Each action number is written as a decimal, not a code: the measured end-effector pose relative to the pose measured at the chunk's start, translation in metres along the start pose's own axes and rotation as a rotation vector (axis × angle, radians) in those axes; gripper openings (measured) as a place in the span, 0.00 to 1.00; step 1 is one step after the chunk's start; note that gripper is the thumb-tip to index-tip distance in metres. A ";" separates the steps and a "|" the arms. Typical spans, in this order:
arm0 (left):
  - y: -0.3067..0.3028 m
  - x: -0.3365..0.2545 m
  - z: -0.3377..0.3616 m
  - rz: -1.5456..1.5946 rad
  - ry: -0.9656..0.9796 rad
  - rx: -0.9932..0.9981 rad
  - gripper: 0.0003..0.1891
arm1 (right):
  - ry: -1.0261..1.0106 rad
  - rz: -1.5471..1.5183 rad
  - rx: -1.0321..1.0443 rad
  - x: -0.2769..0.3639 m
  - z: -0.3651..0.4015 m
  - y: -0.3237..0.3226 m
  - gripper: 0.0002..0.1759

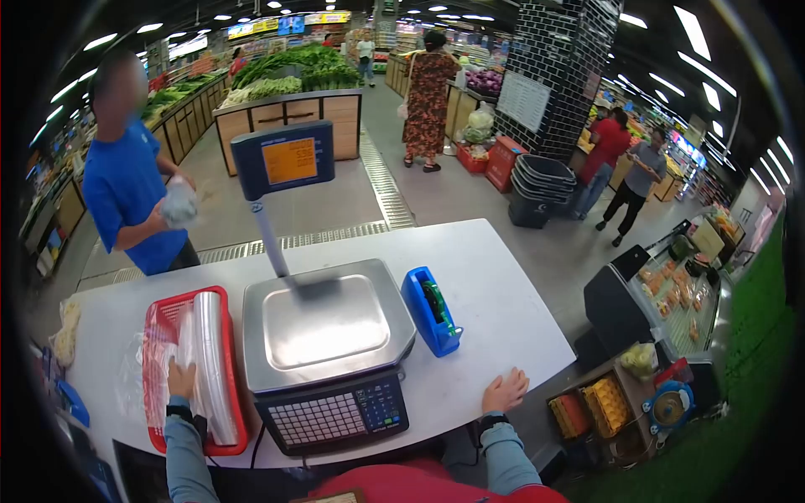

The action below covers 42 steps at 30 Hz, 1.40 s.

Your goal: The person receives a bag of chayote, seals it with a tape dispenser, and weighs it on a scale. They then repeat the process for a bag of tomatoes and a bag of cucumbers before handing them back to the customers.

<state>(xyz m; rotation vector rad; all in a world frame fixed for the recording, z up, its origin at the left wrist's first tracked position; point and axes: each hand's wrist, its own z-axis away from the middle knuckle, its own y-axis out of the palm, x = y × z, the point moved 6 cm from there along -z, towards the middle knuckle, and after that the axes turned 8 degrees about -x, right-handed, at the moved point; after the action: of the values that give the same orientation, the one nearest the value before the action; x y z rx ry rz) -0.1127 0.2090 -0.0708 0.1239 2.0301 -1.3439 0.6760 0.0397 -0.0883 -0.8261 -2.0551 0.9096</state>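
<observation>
My left hand (180, 380) reaches into a red plastic basket (222, 314), its fingers apart against the clear plastic bags. A thick roll of clear plastic bags (215, 360) lies lengthwise beside that hand. Right of the basket stands a weighing scale (327, 323) with a bare steel pan, a keypad (323, 419) facing me and a lit orange display (289, 159) on a pole. Near the table's right edge, my right hand (506, 391) rests on the white top with fingers stretched out and nothing held. A blue tape dispenser (429, 312) with green tape sits between scale and right hand.
Across the white table (470, 260), a person in a blue shirt (126, 189) holds a filled plastic bag (179, 204). Stacked dark shopping baskets (541, 189) stand by the tiled pillar (549, 67). A vegetable stand (289, 113) lies beyond; a chilled case (671, 289) is at right.
</observation>
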 end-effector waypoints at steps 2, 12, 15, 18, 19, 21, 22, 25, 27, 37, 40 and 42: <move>0.006 0.001 0.011 -0.287 0.192 0.057 0.36 | 0.012 0.011 0.001 -0.001 0.000 0.000 0.27; 0.006 -0.021 0.019 -0.399 0.156 0.056 0.38 | 0.039 -0.013 0.045 0.004 -0.002 -0.008 0.27; 0.004 -0.021 0.019 -0.424 0.105 0.059 0.38 | 0.035 -0.014 0.039 0.004 -0.002 -0.008 0.27; 0.007 -0.017 0.018 -0.429 0.092 0.062 0.38 | 0.037 -0.006 0.051 0.002 -0.002 -0.004 0.29; 0.007 -0.017 0.018 -0.428 0.090 0.065 0.38 | 0.042 -0.004 0.047 0.001 -0.002 -0.004 0.29; 0.007 -0.019 0.018 -0.430 0.085 0.064 0.38 | 0.034 -0.002 0.047 0.002 -0.002 -0.004 0.29; 0.006 -0.019 0.018 -0.436 0.076 0.062 0.38 | 0.038 -0.001 0.046 0.003 -0.002 -0.005 0.29; 0.003 -0.027 0.019 -0.443 0.067 0.071 0.38 | 0.039 -0.007 0.050 0.003 -0.002 -0.006 0.29; -0.009 -0.055 0.030 -0.436 0.043 0.105 0.38 | 0.033 -0.024 0.043 0.002 -0.002 -0.004 0.28; 0.003 -0.032 0.001 -0.455 0.070 0.252 0.36 | 0.009 -0.002 0.029 0.003 -0.003 -0.006 0.27; 0.015 -0.014 -0.028 -0.176 0.107 0.194 0.34 | 0.009 0.026 0.045 0.005 -0.003 -0.006 0.27; 0.027 -0.005 -0.035 -0.174 0.123 0.225 0.33 | -0.012 0.038 0.036 0.007 -0.003 -0.007 0.27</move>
<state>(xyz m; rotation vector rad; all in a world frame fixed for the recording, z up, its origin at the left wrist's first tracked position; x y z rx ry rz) -0.1139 0.2522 -0.0813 0.1355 2.0214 -1.7112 0.6735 0.0421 -0.0791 -0.8447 -2.0334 0.9710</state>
